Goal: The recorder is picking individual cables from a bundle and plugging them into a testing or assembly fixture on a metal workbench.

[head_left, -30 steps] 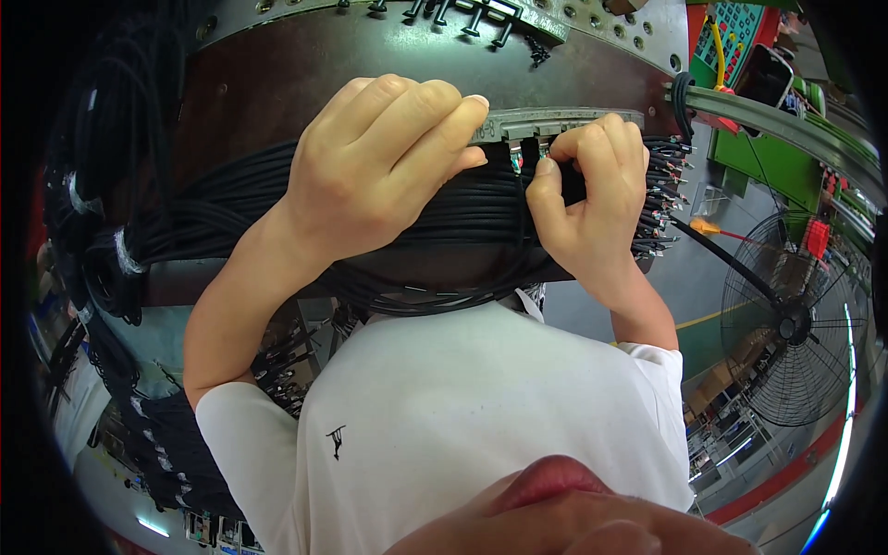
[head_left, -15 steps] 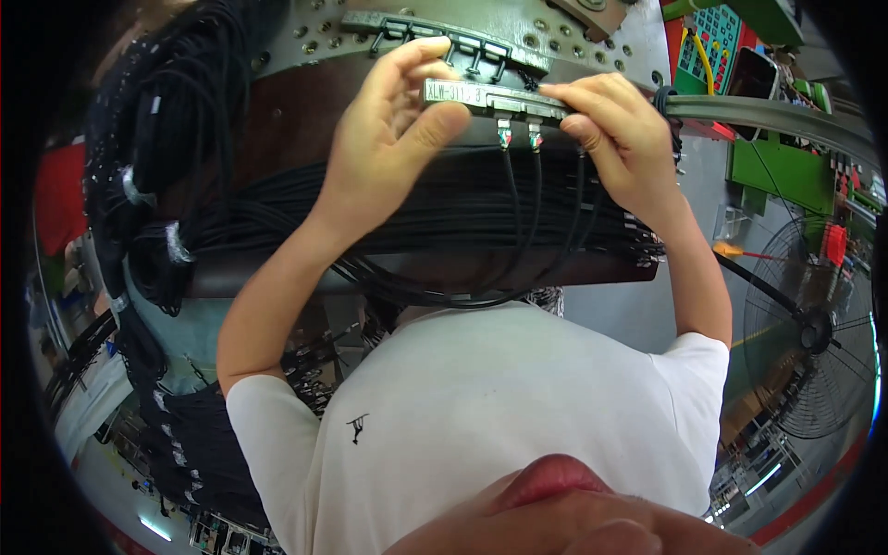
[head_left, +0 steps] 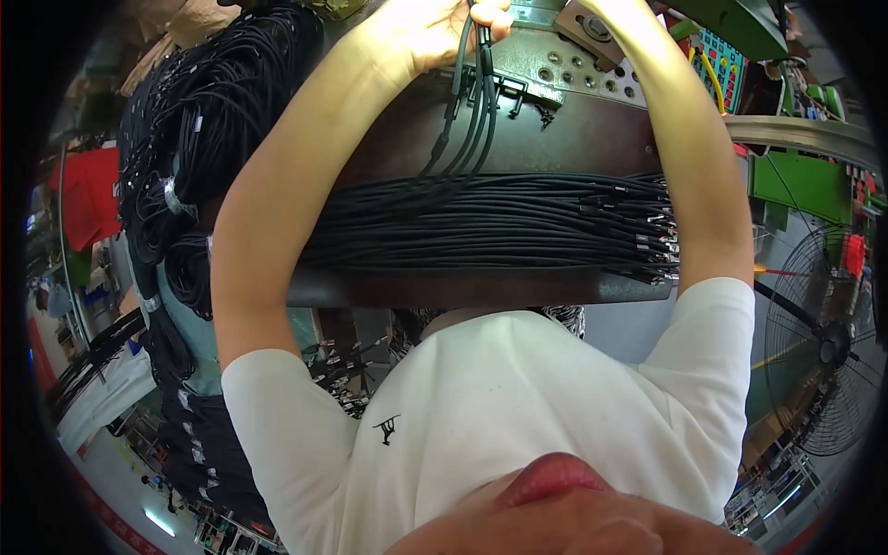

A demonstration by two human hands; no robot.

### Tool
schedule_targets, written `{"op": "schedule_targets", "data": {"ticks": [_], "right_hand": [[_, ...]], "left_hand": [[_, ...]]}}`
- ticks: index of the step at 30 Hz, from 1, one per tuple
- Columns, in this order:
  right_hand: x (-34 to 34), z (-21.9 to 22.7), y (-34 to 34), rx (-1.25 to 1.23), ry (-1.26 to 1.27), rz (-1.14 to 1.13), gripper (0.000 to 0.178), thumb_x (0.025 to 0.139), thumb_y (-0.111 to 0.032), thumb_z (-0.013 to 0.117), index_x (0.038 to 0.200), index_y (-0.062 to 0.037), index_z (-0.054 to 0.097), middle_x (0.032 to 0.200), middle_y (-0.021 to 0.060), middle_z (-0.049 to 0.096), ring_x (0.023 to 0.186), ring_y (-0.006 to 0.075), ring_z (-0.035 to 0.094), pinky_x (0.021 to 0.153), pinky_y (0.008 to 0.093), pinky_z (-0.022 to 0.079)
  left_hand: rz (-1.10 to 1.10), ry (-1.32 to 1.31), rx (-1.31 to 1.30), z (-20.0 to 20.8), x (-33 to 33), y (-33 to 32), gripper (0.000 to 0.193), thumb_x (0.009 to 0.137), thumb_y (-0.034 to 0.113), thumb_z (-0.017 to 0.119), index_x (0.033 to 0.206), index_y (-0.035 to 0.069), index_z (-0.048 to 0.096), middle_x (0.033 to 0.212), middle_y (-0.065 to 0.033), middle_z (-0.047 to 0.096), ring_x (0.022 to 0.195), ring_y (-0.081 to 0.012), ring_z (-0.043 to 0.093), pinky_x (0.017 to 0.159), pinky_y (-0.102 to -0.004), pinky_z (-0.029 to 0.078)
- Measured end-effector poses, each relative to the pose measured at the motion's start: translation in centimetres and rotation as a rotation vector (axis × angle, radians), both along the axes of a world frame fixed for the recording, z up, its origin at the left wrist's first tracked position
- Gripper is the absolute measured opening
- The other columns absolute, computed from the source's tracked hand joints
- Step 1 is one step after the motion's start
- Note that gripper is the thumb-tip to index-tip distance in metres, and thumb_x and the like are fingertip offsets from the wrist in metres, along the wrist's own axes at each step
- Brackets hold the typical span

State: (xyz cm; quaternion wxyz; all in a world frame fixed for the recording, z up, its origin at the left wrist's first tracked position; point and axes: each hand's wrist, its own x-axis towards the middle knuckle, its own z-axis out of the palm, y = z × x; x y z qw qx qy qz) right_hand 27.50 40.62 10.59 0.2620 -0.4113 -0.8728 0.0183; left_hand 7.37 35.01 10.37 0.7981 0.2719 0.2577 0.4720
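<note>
My left hand [head_left: 453,28] is up at the top edge of the view, its fingers curled around several black cables [head_left: 477,102]. The cables hang down from the hand and bend left over the bundle on the table. Their upper ends are cut off by the edge. Of my right arm only the forearm [head_left: 689,129] shows, reaching up and forward; the right hand lies beyond the top edge. Behind the hanging cables sits a narrow bar with black clamp-like handles [head_left: 518,90], partly covered by them.
A long bundle of black cables [head_left: 481,222] lies across the dark table [head_left: 555,139], metal ends at right. Coiled black cables [head_left: 245,102] pile up at left. A perforated metal plate [head_left: 578,74] is at the far side. A fan [head_left: 814,342] and a curved metal rail [head_left: 805,134] are at right.
Both hands have moved up and away from me. The metal bar they held has gone out of view, and the cables that hung from it now hang from my left hand.
</note>
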Motion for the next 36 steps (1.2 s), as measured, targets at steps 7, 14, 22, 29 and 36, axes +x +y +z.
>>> {"op": "schedule_targets", "data": {"ticks": [7,14,22,29,36], "right_hand": [[-0.2,-3.5,4.0,-0.126,0.001,0.027,0.026,0.095,-0.02,0.048,0.096,-0.0014,0.067,0.089,0.0165,0.067,0.081,0.0268,0.064,0.075,0.0404,0.051],[-0.2,0.1,-2.2,0.114,-0.026,0.163,0.032,0.087,-0.013,0.052,0.115,-0.0066,0.064,0.108,0.0206,0.065,0.097,0.0383,0.063,0.087,0.0463,0.049],[0.5,-1.4,-1.2,0.123,-0.155,0.006,0.032,0.085,-0.027,0.06,0.108,-0.007,0.068,0.107,0.0205,0.065,0.098,0.0393,0.061,0.087,0.0505,0.047],[0.4,-0.8,-1.3,0.034,-0.118,-0.009,0.033,0.084,-0.027,0.059,0.109,-0.006,0.067,0.107,0.0206,0.064,0.101,0.038,0.06,0.088,0.0498,0.046],[0.6,-1.5,-1.6,0.018,-0.051,-0.039,0.038,0.084,-0.033,0.065,0.108,-0.0033,0.065,0.102,0.023,0.064,0.095,0.0396,0.061,0.085,0.0488,0.048]], "left_hand": [[0.096,0.976,-0.059,3.1,-0.2,-1.4,0.031,0.1,0.028,0.048,0.109,0.001,0.061,0.093,-0.0158,0.07,0.076,-0.0258,0.069,0.066,-0.0418,0.056],[0.58,1.099,1.141,0.0,-0.6,0.1,0.02,0.09,0.014,0.064,0.104,-0.001,0.069,0.095,-0.0159,0.07,0.086,-0.0304,0.066,0.078,-0.0379,0.052],[0.403,1.612,1.033,-0.8,-1.8,1.2,0.021,0.085,0.018,0.064,0.099,0.003,0.069,0.092,-0.0156,0.069,0.08,-0.0358,0.065,0.074,-0.0426,0.052],[0.353,1.77,1.239,-1.4,-2.2,1.6,0.026,0.086,0.021,0.061,0.102,0.001,0.066,0.094,-0.0196,0.066,0.085,-0.036,0.064,0.077,-0.0438,0.051],[0.433,1.789,1.21,-1.0,-2.5,1.5,0.02,0.088,0.017,0.059,0.092,0.0,0.068,0.08,-0.0183,0.066,0.07,-0.0335,0.063,0.066,-0.0435,0.051]]}}
